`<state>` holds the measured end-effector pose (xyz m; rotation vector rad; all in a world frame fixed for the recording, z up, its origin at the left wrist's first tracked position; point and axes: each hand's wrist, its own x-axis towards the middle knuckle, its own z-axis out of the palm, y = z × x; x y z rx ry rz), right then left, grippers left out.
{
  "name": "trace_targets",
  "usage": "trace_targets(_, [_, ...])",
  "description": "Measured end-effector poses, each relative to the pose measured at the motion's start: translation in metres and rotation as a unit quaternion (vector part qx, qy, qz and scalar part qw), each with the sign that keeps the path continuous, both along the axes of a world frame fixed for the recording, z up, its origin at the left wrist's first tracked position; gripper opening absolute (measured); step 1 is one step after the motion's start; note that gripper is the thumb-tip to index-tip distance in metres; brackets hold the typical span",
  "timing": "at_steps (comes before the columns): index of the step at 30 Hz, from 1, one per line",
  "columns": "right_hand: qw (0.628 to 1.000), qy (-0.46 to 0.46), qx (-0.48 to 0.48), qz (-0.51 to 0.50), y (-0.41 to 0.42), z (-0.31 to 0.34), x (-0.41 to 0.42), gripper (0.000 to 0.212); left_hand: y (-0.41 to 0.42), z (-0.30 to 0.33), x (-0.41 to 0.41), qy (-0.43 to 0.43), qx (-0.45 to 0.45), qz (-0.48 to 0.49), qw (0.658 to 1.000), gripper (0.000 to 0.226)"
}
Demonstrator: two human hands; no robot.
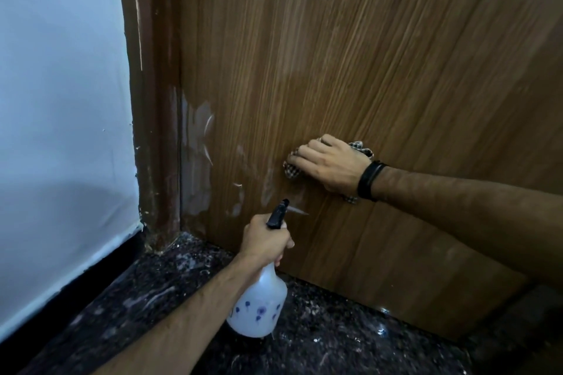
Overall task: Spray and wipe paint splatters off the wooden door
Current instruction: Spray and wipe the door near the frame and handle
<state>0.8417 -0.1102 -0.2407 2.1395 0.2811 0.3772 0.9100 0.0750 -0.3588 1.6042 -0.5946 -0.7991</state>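
At the left, pale wall (pixel 61 100) meets the dark door frame (pixel 152 131), and just right of it the heaviest white paint splatters (pixel 196 161) are spread low on the wooden door (pixel 365 55), with thinner streaks trailing right toward the hands. These dried patches are likely to be smeared rather than lifted if too little liquid is laid on, and runoff may be carried down to the speckled floor (pixel 335 329). The spray bottle (pixel 262 301) is held near the door's foot by the left hand (pixel 265 240), whose fingers are curled tightly round the neck under the black nozzle (pixel 278 213); the nozzle is aimed at the streaks, so a jolt could send mist onto the wall instead. Further right, the checked cloth (pixel 291 170) is pressed flat on the wood under the right hand (pixel 329 163), its fingers bent loosely over it; the cloth could slip out if pressure is eased.
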Motion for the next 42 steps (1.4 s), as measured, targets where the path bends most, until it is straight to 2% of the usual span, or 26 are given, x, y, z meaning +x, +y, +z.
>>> trace_targets(3, [0.996, -0.064, 0.054, -0.015, 0.009, -0.001, 0.004, 0.046, 0.000, -0.005, 0.005, 0.003, -0.007, -0.004, 1.000, 0.023])
trace_targets(5, [0.996, -0.050, 0.068, -0.015, 0.007, -0.007, 0.004, 0.041, 0.001, -0.007, 0.009, 0.006, -0.008, -0.003, 1.000, 0.023])
trace_targets(10, [0.985, 0.163, -0.030, 0.038, -0.005, -0.045, 0.002, 0.033, 0.005, -0.013, 0.015, 0.013, 0.003, -0.012, 1.000, 0.023])
trace_targets(12, [0.977, 0.201, -0.053, 0.049, -0.009, -0.055, 0.003, 0.034, 0.004, -0.016, 0.018, 0.008, 0.013, -0.003, 1.000, 0.023])
trace_targets(14, [0.982, 0.177, -0.048, 0.046, -0.008, -0.052, 0.005, 0.038, 0.003, -0.019, 0.021, 0.006, 0.018, 0.007, 1.000, 0.023])
trace_targets(20, [0.999, -0.009, 0.034, -0.002, 0.004, -0.024, 0.014, 0.046, 0.004, -0.027, 0.029, 0.005, 0.018, 0.014, 1.000, 0.026])
trace_targets(22, [0.999, -0.004, 0.033, 0.002, 0.003, -0.032, 0.013, 0.049, 0.004, -0.027, 0.029, -0.003, 0.025, 0.008, 1.000, 0.025])
trace_targets(25, [0.995, 0.097, 0.009, 0.015, -0.003, -0.048, 0.003, 0.058, 0.006, -0.027, 0.026, -0.018, 0.046, -0.015, 0.999, 0.025])
trace_targets(27, [0.993, 0.116, 0.006, 0.004, 0.000, -0.046, -0.003, 0.068, 0.008, -0.027, 0.024, -0.025, 0.059, -0.036, 0.997, 0.025])
trace_targets(29, [0.995, 0.092, 0.013, -0.034, 0.004, -0.039, -0.003, 0.082, 0.009, -0.027, 0.022, -0.037, 0.067, -0.062, 0.995, 0.023])
trace_targets(32, [0.998, 0.018, 0.032, -0.052, 0.012, -0.031, 0.004, 0.070, 0.009, -0.025, 0.021, -0.041, 0.056, -0.068, 0.995, 0.022])
trace_targets(33, [0.998, 0.020, 0.039, -0.055, 0.012, -0.030, 0.005, 0.065, 0.008, -0.024, 0.021, -0.040, 0.053, -0.064, 0.996, 0.023])
trace_targets(35, [0.996, 0.068, 0.035, -0.056, 0.007, -0.035, 0.006, 0.056, 0.008, -0.022, 0.021, -0.049, 0.055, -0.062, 0.995, 0.025])
trace_targets(37, [0.986, 0.159, 0.000, -0.041, 0.004, -0.048, 0.006, 0.047, 0.009, -0.021, 0.022, -0.059, 0.063, -0.063, 0.994, 0.027])
trace_targets(40, [0.947, 0.310, -0.058, -0.056, 0.004, -0.065, 0.009, 0.046, 0.011, -0.023, 0.027, -0.046, 0.062, -0.049, 0.996, 0.026])
trace_targets(42, [0.958, 0.277, -0.063, -0.033, 0.004, -0.063, 0.013, 0.054, 0.012, -0.025, 0.033, -0.033, 0.057, -0.032, 0.997, 0.023])
